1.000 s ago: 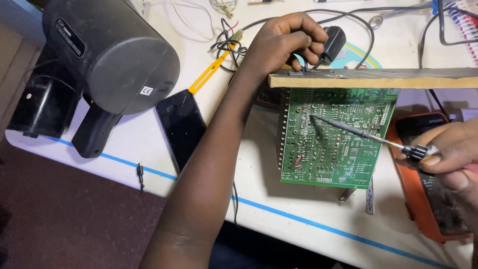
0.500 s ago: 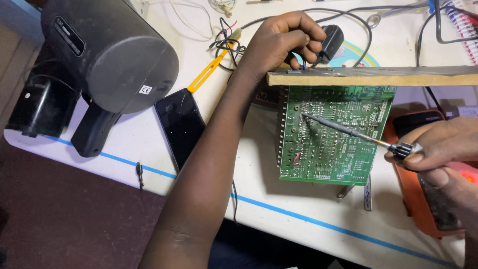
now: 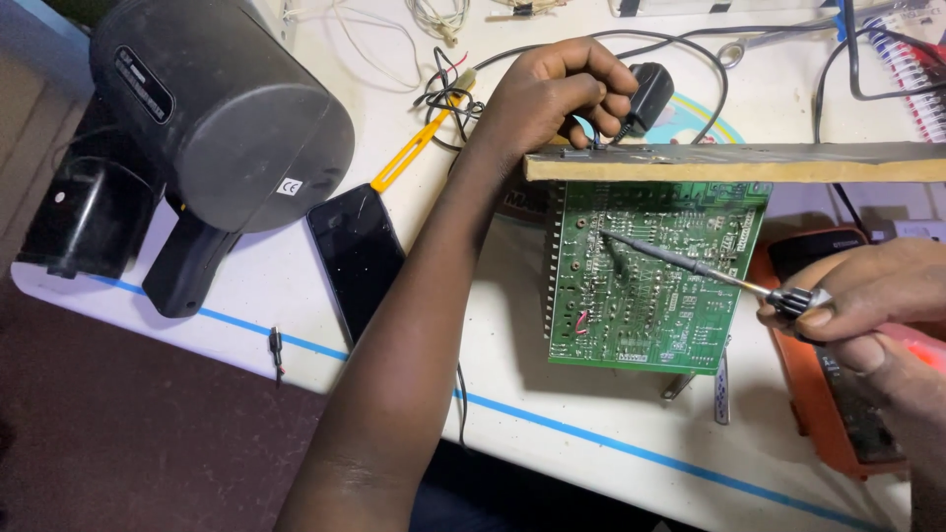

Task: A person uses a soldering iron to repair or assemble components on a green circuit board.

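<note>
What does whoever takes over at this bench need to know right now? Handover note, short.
Left hand: curled over the top edge of the wooden strip, holding the green circuit board with its solder side facing up.
Right hand: grips the thin metal probe; its tip rests on the board's upper left area.
Around it: orange meter under the right hand, black phone left of the board, large black cylindrical device at far left, loose cables behind.
Done: board propped up, probe on a point. Left: cannot tell how many points remain.
</note>
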